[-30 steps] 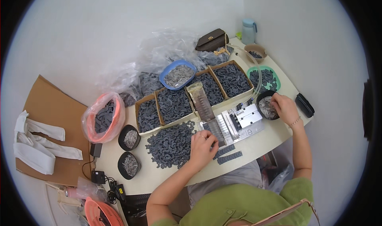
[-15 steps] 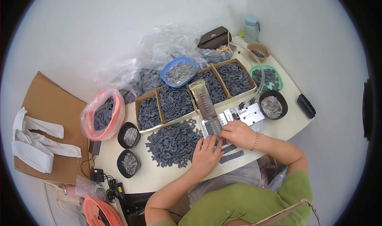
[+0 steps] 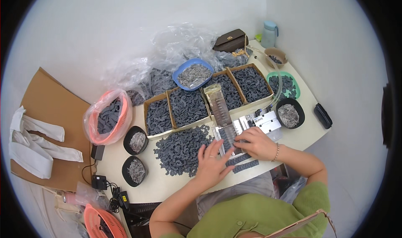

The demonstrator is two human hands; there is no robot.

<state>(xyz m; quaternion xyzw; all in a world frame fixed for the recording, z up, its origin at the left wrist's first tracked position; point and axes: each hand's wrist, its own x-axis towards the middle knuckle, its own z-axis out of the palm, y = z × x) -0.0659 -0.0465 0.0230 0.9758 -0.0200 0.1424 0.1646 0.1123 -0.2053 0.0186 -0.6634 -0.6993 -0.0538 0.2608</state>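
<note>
My left hand hovers at the right side of a loose pile of small dark grey plastic parts, fingers spread, nothing visible in them. A metal fixture with a row of grey parts in it lies just beyond its fingertips. From the fixture a long clear plastic strip reaches back over the divided box. My right hand rests at the fixture's right side, fingers bent and tips together; whatever they grip is hidden. Rows of joined grey parts lie by the near table edge.
Behind stands a divided cardboard box full of grey parts, with a blue bowl of metal pins on it. Black bowls of pins stand left, another black bowl right. A silver machine block with a hose adjoins the fixture.
My left hand has drawn back leftward from the fixture, and its fingers have spread. My right hand stays at the fixture. The whole view has shifted slightly.
</note>
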